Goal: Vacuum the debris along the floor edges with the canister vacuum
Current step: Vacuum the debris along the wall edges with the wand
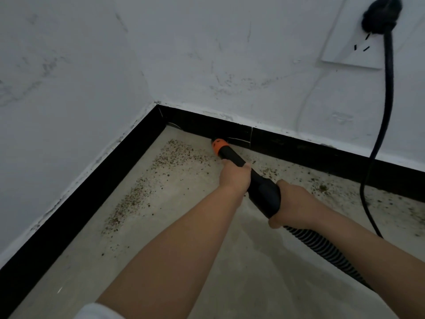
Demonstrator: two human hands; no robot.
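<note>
**Two hands steer a vacuum wand into a floor corner**

The left hand (pixel 234 176) is wrapped tight around the black wand (pixel 232 156); the right hand (pixel 292 203) is clenched on the thicker handle (pixel 264 194) – the ribbed hose (pixel 322 247) trails behind it. The orange nozzle (pixel 217 145) seems to touch the black skirting (pixel 299 148). Brown debris (pixel 174 155) is strewn over the concrete floor (pixel 207 261) just left of it. A black cord (pixel 386 107) hangs from a wall socket (pixel 351 49).

Probably home: wall socket (pixel 351 40), skirting board (pixel 322 150).
</note>
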